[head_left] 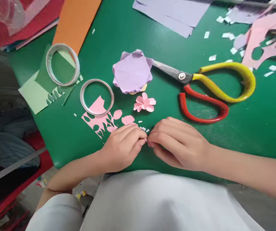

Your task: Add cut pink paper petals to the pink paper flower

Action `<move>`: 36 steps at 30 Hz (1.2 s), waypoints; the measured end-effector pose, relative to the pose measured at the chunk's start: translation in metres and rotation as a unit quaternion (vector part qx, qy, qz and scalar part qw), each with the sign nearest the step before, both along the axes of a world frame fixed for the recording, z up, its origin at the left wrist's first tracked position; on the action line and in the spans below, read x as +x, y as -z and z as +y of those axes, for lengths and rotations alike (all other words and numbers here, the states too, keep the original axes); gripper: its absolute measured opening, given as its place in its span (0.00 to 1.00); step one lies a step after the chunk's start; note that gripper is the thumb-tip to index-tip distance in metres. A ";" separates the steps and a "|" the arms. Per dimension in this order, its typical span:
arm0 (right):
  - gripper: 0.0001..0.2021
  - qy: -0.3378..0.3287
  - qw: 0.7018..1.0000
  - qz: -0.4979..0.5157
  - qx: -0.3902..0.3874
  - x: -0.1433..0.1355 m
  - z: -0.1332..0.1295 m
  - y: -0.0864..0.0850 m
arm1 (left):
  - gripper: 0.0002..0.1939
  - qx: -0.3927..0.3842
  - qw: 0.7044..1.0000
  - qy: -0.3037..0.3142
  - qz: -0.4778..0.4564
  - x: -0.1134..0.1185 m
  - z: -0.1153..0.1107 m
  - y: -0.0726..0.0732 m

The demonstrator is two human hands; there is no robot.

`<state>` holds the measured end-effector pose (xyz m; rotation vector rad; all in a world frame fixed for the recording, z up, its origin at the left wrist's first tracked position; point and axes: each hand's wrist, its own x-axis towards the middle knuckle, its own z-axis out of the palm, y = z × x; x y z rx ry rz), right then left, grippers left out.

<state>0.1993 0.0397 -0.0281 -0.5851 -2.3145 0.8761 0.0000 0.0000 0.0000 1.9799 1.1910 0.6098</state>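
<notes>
Near the table's front edge, my left hand (122, 148) and my right hand (180, 142) meet, fingers pinched on a small pink paper piece (148, 141), mostly hidden by the fingertips. Just beyond them lies a pink paper flower (144, 102), with a layered purple paper shape (132, 72) behind it. Loose pink petals (128, 120) and a cut pink sheet (96, 121) are beside my left hand. Scissors (188, 77) with one yellow and one red handle rest beyond my right hand, their tip at the purple shape.
On the green table (166, 45) are two tape rolls (76, 72), green paper (33, 94), an orange sheet (76, 24), purple sheets (171, 12), a pink sheet with holes (257, 38) and white scraps (212, 58). A person's leg (12, 147) shows at left.
</notes>
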 end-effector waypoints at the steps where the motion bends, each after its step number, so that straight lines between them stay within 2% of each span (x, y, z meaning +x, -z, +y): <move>1: 0.05 -0.001 1.000 0.000 -0.008 0.001 0.001 -0.001 | 0.08 0.003 1.000 -0.002 -0.001 0.000 -0.001 0.000; 9: 0.06 -0.012 0.995 0.029 -0.091 0.004 0.003 -0.003 | 0.09 0.010 1.000 -0.003 -0.017 0.000 -0.003 0.003; 14: 0.05 -0.014 0.993 0.034 -0.111 0.004 0.003 -0.003 | 0.10 -0.011 0.999 -0.007 -0.034 -0.001 -0.002 0.001; 18: 0.05 -0.012 0.996 0.025 -0.090 0.003 0.004 -0.004 | 0.07 -0.009 0.999 -0.016 -0.033 0.000 -0.003 0.001; 27: 0.05 -0.003 1.000 -0.013 0.012 0.001 0.002 -0.004 | 0.07 -0.021 0.999 -0.019 -0.044 0.001 -0.004 -0.001; 36: 0.06 -0.020 0.994 0.018 -0.106 0.004 0.005 -0.005 | 0.08 -0.047 0.997 -0.013 -0.055 0.000 -0.002 -0.002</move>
